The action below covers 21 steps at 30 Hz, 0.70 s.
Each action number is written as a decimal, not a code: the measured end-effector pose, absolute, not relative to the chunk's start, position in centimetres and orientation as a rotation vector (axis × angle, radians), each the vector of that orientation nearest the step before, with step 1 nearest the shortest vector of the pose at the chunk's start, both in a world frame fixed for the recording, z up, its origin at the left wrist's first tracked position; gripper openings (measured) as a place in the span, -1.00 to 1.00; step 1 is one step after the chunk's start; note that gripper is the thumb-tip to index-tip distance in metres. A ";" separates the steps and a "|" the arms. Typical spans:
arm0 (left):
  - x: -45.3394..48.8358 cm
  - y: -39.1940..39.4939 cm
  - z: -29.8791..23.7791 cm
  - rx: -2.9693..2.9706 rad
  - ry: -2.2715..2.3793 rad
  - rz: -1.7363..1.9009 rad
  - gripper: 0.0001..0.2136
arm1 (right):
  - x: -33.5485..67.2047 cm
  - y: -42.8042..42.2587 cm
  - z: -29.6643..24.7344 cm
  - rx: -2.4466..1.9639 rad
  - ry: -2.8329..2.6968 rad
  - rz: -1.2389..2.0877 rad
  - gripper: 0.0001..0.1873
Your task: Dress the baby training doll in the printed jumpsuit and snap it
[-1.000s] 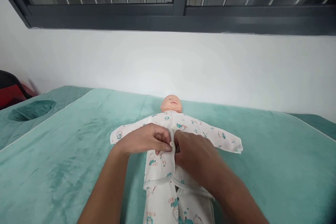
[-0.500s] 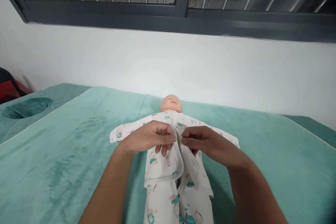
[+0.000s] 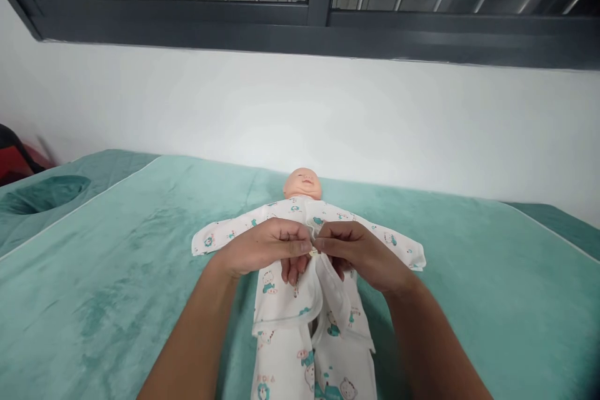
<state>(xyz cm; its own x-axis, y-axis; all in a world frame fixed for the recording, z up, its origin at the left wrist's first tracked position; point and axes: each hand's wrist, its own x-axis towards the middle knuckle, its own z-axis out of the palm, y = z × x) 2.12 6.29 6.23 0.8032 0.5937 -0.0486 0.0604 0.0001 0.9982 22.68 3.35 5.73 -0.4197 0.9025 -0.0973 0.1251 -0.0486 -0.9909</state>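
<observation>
A baby doll lies on its back on the teal bed cover, head toward the wall, arms spread. It wears a white printed romper whose lower front flaps hang apart. My left hand pinches the left front edge of the romper at the doll's chest. My right hand pinches the right front edge. The fingertips of both hands meet at a small snap on the chest. Both hands are closed on fabric.
A white wall runs behind the bed, with a dark-framed barred window above. A round face hole sits in the padding at the left, next to a red and black object at the left edge. A second padded section lies at the far right.
My right hand lifted off the doll's belly and turned to pinch the right flap. Both hands have brought the two front edges together at the chest; the view shifted slightly.
</observation>
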 end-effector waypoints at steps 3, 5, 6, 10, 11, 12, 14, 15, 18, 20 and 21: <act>2.0 6.4 6.0 1.533 0.522 0.434 -0.75 | 22.6 3.2 6.2 -1.112 -1.598 1.543 -0.67; 2.0 6.5 5.9 1.535 0.520 0.437 -0.76 | 22.8 3.1 6.4 -1.099 -1.616 1.553 -0.66; 2.1 6.4 5.9 1.537 0.527 0.446 -0.76 | 22.9 3.1 6.4 -1.080 -1.624 1.563 -0.65; 2.2 6.4 5.9 1.548 0.578 0.468 -0.76 | 23.9 3.3 5.8 -0.972 -1.675 1.634 -0.60; 2.3 6.4 5.9 1.552 0.592 0.460 -0.76 | 24.1 3.4 5.6 -0.950 -1.695 1.649 -0.62; 2.3 6.4 5.9 1.558 0.606 0.448 -0.76 | 24.3 3.5 5.5 -0.933 -1.713 1.658 -0.66; 2.3 6.4 5.9 1.567 0.637 0.424 -0.77 | 24.5 3.6 5.2 -0.934 -1.738 1.646 -0.75; 2.4 6.4 5.9 1.569 0.651 0.414 -0.77 | 24.5 3.7 5.1 -0.956 -1.744 1.630 -0.77; 2.5 6.4 5.9 1.572 0.672 0.398 -0.76 | 24.1 3.7 5.1 -1.076 -1.752 1.572 -0.77; 2.5 6.3 6.1 1.590 0.685 0.383 -0.74 | 23.7 3.7 5.2 -1.139 -1.752 1.534 -0.75; 2.5 6.3 6.2 1.606 0.699 0.373 -0.73 | 23.5 3.6 5.3 -1.156 -1.752 1.512 -0.75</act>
<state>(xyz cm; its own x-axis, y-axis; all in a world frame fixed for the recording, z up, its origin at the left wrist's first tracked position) 2.49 6.26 6.15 0.7615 0.6298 -0.1531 0.2227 -0.0324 0.9743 23.49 3.60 5.32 -0.4802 0.8680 -0.1262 0.2518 -0.0013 -0.9678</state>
